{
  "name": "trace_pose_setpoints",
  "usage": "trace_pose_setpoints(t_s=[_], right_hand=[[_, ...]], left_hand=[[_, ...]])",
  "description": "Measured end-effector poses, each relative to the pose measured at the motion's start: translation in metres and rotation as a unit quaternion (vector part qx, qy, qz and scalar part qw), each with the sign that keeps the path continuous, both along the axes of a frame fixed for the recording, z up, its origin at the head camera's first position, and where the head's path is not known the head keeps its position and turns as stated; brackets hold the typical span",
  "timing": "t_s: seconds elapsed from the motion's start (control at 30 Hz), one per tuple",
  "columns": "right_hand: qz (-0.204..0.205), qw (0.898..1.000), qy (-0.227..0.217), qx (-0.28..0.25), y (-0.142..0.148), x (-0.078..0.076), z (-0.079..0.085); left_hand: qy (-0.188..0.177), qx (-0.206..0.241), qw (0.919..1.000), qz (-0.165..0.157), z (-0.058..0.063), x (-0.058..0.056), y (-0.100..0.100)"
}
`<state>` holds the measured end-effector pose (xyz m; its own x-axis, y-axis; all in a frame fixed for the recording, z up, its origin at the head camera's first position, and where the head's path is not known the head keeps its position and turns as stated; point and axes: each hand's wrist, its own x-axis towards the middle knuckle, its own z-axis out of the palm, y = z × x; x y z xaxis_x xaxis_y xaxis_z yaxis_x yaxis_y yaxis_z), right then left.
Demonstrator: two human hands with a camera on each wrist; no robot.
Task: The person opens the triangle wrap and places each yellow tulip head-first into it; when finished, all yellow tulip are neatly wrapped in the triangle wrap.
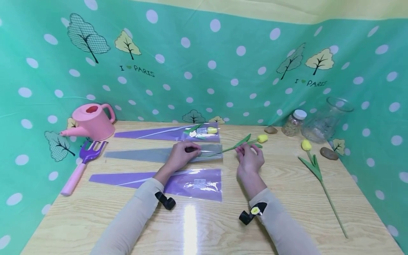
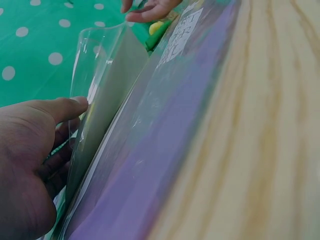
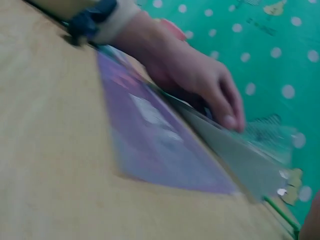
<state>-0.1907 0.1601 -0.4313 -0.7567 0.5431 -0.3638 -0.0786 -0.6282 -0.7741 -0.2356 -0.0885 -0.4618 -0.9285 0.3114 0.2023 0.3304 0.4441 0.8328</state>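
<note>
My left hand pinches the clear top film of the grey flower sleeve. In the left wrist view the thumb lies on the film, which bulges up at its wide end. At that end my right hand holds a yellow tulip by its stem, near the green leaves. The lower stem runs into the sleeve's mouth, seen as a green stem in the right wrist view. A purple sleeve lies nearer me; another purple sleeve behind holds a yellow tulip.
On the left are a pink watering can and a purple garden fork with a pink handle. A loose yellow tulip, brown stones, a lidded jar and a glass vase are at right. A green curtain hangs behind.
</note>
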Motion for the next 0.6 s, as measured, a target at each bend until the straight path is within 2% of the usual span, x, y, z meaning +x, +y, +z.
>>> trace_pose_setpoints(t_s=[0.27,0.6], right_hand=[[0.014,0.999,-0.034,-0.021,0.028,-0.020,0.004],[0.063,0.995,-0.074,-0.020,0.034,-0.034,0.003]], left_hand=[[-0.009,0.000,0.9999,-0.008,0.000,0.001,-0.001],[0.004,0.001,1.0000,-0.002,0.001,0.002,0.000]])
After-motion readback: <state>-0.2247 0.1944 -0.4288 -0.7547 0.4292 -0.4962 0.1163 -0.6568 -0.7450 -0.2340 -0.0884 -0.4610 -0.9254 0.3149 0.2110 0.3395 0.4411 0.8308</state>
